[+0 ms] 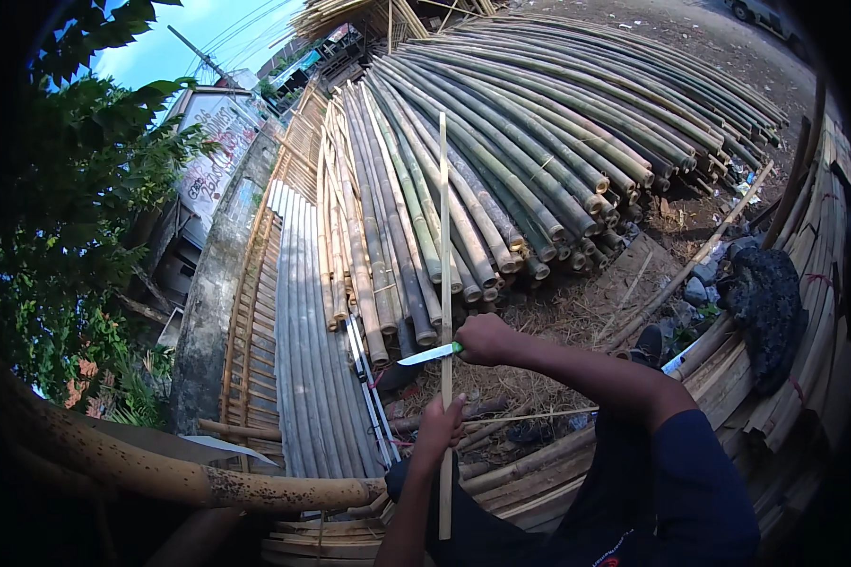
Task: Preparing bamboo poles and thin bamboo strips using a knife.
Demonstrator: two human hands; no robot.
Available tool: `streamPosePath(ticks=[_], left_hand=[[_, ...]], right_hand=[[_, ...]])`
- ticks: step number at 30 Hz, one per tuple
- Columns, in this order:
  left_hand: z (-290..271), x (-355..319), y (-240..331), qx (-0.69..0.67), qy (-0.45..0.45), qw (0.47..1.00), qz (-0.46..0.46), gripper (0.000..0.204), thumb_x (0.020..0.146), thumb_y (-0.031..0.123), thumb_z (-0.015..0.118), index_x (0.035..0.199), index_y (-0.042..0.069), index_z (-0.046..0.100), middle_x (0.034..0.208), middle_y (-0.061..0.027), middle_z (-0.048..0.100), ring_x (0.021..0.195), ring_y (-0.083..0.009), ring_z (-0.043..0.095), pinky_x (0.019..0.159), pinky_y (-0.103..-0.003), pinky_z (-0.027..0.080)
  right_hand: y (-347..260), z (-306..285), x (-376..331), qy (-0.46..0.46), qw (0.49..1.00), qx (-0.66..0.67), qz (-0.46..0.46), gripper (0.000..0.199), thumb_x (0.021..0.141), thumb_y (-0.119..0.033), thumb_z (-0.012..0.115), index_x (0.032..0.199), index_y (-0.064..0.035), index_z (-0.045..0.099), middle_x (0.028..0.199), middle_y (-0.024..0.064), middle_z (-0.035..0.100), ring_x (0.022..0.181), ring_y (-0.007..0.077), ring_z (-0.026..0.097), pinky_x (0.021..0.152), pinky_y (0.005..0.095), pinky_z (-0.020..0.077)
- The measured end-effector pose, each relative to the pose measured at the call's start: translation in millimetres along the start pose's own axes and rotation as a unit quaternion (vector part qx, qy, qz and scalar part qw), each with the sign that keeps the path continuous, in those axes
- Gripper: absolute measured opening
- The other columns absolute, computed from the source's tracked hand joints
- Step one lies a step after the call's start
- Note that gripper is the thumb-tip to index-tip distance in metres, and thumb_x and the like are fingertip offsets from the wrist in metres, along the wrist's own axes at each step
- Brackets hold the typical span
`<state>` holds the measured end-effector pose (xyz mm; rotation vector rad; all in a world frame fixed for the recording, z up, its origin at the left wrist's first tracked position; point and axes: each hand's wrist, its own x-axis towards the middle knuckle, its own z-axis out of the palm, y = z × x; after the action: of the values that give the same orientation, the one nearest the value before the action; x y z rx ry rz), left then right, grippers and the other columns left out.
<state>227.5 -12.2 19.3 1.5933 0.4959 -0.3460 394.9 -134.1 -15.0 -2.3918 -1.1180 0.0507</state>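
My right hand (483, 339) is closed round the green handle of a knife (426, 356). Its pale blade points left and crosses a long, thin bamboo strip (446, 227), which stands nearly upright in front of me. Below the blade, my left hand (438, 427) grips the strip, thumb pointing up. The strip's lower end hangs down over my lap, while its upper end reaches up across the view of the stacked poles behind. Whether the blade's edge has cut into the strip I cannot tell.
A big stack of bamboo poles (539, 142) fans out ahead. Corrugated sheets (307, 331) and a bamboo ladder-like frame (248, 331) lie to the left, beside a concrete wall (208, 312). A thick spotted bamboo pole (161, 463) crosses the lower left. Split bamboo (818, 255) is piled at right.
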Motion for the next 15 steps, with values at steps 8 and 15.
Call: streamPosePath(ticks=[8,15], left_hand=[[8.3,67.1,-10.4,0.308,0.079,0.937,0.142,0.037,0.091,0.034,0.054,0.080,-0.001,0.051,0.057,-0.0082,0.050,0.052,-0.0157,0.053,0.049,-0.035,0.041],[6.7,45.2,-54.9,0.151,-0.075,0.985,0.041,0.037,0.093,0.033,0.053,0.080,-0.001,0.051,0.059,-0.0064,0.049,0.053,-0.0121,0.049,0.048,-0.033,0.040]], right_hand=[[69.5,-0.8,14.1,0.099,0.992,-0.071,0.036,0.017,0.064,-0.023,0.063,0.062,-0.0060,0.066,0.061,0.0163,0.062,0.061,0.0336,0.064,0.056,0.0441,0.0509],[217.2,-52.3,-37.2,0.138,0.879,-0.096,0.445,0.023,0.071,-0.020,0.061,0.081,-0.0007,0.067,0.079,0.0205,0.066,0.078,0.0358,0.065,0.071,0.0453,0.0516]])
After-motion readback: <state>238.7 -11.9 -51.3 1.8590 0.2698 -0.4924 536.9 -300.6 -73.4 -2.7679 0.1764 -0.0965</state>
